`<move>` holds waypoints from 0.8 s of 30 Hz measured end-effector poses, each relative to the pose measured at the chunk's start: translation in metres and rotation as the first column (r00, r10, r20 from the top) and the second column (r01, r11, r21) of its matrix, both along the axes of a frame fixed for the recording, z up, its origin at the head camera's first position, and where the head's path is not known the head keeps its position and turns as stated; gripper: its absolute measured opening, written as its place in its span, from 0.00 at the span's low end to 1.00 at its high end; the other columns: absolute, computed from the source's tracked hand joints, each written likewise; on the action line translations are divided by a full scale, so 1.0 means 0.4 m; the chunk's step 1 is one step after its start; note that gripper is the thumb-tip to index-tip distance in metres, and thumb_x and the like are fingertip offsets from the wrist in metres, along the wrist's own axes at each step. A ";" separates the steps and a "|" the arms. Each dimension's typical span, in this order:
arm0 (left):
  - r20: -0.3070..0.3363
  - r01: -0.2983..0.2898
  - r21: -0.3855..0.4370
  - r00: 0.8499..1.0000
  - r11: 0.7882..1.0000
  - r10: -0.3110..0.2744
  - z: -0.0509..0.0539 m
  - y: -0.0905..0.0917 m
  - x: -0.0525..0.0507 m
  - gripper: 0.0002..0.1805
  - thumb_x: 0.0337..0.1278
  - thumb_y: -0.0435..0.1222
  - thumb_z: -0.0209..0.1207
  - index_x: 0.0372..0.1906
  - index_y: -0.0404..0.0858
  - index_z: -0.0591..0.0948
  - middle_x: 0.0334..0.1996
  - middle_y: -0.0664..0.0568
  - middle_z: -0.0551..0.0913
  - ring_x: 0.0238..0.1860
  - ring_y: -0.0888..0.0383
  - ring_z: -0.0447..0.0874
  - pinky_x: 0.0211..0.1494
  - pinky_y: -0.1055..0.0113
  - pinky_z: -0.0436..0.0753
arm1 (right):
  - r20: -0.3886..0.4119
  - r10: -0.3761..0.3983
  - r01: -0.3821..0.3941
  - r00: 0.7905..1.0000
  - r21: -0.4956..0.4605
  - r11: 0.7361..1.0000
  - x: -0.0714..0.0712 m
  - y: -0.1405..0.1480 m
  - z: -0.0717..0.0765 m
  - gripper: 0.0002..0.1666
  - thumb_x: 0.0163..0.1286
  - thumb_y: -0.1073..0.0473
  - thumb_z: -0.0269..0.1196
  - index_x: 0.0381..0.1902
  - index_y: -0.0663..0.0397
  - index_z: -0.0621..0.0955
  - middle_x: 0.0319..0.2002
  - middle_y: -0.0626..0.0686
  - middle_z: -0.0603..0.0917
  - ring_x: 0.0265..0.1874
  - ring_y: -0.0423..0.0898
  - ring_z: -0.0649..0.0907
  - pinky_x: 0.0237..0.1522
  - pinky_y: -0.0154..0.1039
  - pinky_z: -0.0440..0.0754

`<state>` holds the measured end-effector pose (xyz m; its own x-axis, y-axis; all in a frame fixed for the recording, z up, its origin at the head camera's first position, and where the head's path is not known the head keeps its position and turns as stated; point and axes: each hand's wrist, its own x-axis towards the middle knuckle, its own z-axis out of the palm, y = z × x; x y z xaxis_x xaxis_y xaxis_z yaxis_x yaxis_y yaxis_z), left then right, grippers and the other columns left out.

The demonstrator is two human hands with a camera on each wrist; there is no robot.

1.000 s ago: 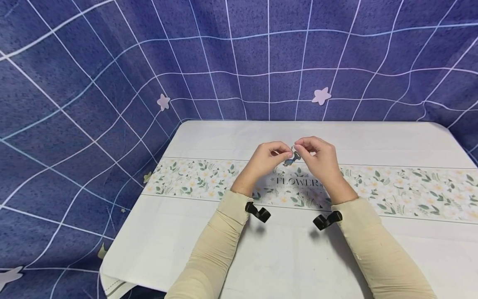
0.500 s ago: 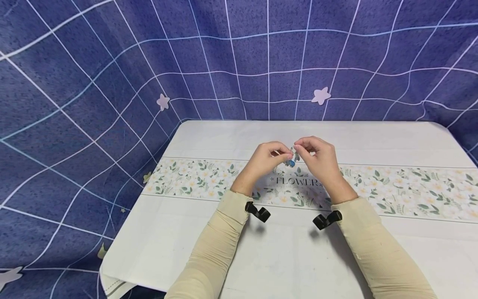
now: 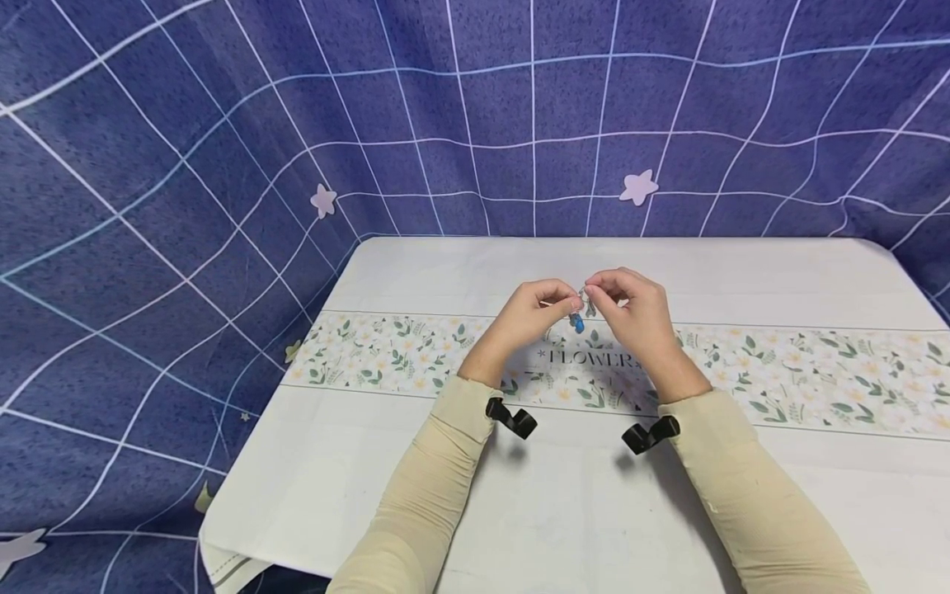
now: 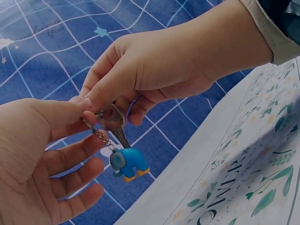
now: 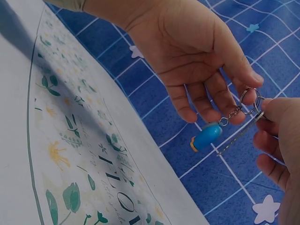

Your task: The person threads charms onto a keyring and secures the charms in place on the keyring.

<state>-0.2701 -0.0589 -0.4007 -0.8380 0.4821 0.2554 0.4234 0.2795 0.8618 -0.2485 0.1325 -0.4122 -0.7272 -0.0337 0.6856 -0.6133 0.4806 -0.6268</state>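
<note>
Both hands meet above the table's far half. In the left wrist view the left hand [image 4: 33, 150] pinches a metal key ring between thumb and forefinger, its other fingers loosely bent. A short chain hangs from that ring with a blue elephant-like charm [image 4: 129, 161] with orange feet. A metal key [image 4: 114, 123] dangles beside the charm, and the right hand [image 4: 154, 63] pinches close to its top. The right wrist view shows the rings [image 5: 251, 99] between both hands' fingertips, the blue charm [image 5: 207, 136] and the key [image 5: 236, 137] seen edge-on.
A white table [image 3: 312, 462] carries a floral printed band [image 3: 401, 355] with the word FLOWER beneath the hands. Blue curtain cloth [image 3: 475, 107] with a pale grid and stars stands behind and at the left. Black straps are on both wrists.
Both hands hold nearly the same place. Below the left fingertips the charm has turned and hangs lower, its blue body showing more clearly; the key has swung to a steeper hang.
</note>
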 end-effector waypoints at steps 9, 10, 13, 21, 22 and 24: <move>0.041 -0.009 0.021 0.999 1.000 0.008 0.006 0.002 0.001 0.10 0.71 0.38 0.61 0.41 0.34 0.85 0.40 0.46 0.86 0.42 0.58 0.81 0.47 0.68 0.79 | -0.005 0.009 -0.009 1.000 -0.007 1.000 -0.002 0.000 0.000 0.03 0.66 0.68 0.70 0.38 0.61 0.86 0.30 0.54 0.86 0.27 0.37 0.78 0.35 0.25 0.75; 0.041 -0.008 0.023 0.999 1.000 0.007 0.006 0.002 0.001 0.10 0.71 0.38 0.61 0.41 0.34 0.85 0.40 0.46 0.86 0.42 0.58 0.81 0.47 0.68 0.80 | -0.003 0.007 -0.008 1.000 -0.007 1.000 -0.002 0.000 0.000 0.03 0.66 0.68 0.70 0.38 0.61 0.86 0.30 0.54 0.86 0.27 0.37 0.78 0.35 0.25 0.75; 0.030 -0.007 0.025 1.000 1.000 0.006 0.006 0.001 0.001 0.10 0.71 0.37 0.61 0.41 0.34 0.85 0.39 0.46 0.86 0.42 0.58 0.81 0.48 0.67 0.80 | 0.004 0.003 -0.003 1.000 -0.004 1.000 -0.001 -0.001 0.002 0.03 0.66 0.68 0.70 0.38 0.61 0.86 0.30 0.54 0.86 0.26 0.37 0.78 0.34 0.25 0.74; 0.020 -0.006 0.007 1.000 1.000 0.006 0.006 -0.002 0.003 0.09 0.71 0.38 0.61 0.41 0.36 0.86 0.39 0.49 0.86 0.43 0.58 0.82 0.48 0.67 0.81 | 0.025 -0.002 0.002 1.000 0.001 1.000 0.004 -0.001 0.005 0.04 0.67 0.67 0.69 0.39 0.61 0.86 0.30 0.54 0.86 0.27 0.39 0.79 0.35 0.25 0.75; 0.019 -0.007 0.001 1.000 1.000 0.007 0.006 -0.002 0.003 0.09 0.71 0.38 0.60 0.41 0.36 0.86 0.39 0.49 0.86 0.44 0.58 0.82 0.48 0.67 0.81 | 0.026 -0.002 0.002 1.000 0.001 1.000 0.005 -0.001 0.005 0.04 0.68 0.67 0.69 0.39 0.61 0.86 0.31 0.54 0.87 0.27 0.39 0.79 0.35 0.26 0.75; 0.022 -0.010 -0.006 1.000 1.000 0.010 0.006 -0.002 0.004 0.09 0.72 0.38 0.60 0.42 0.37 0.86 0.40 0.49 0.86 0.44 0.58 0.82 0.48 0.67 0.81 | 0.026 -0.003 0.003 1.000 0.003 1.000 0.005 -0.001 0.005 0.04 0.68 0.67 0.68 0.39 0.61 0.86 0.31 0.54 0.87 0.27 0.39 0.79 0.35 0.26 0.75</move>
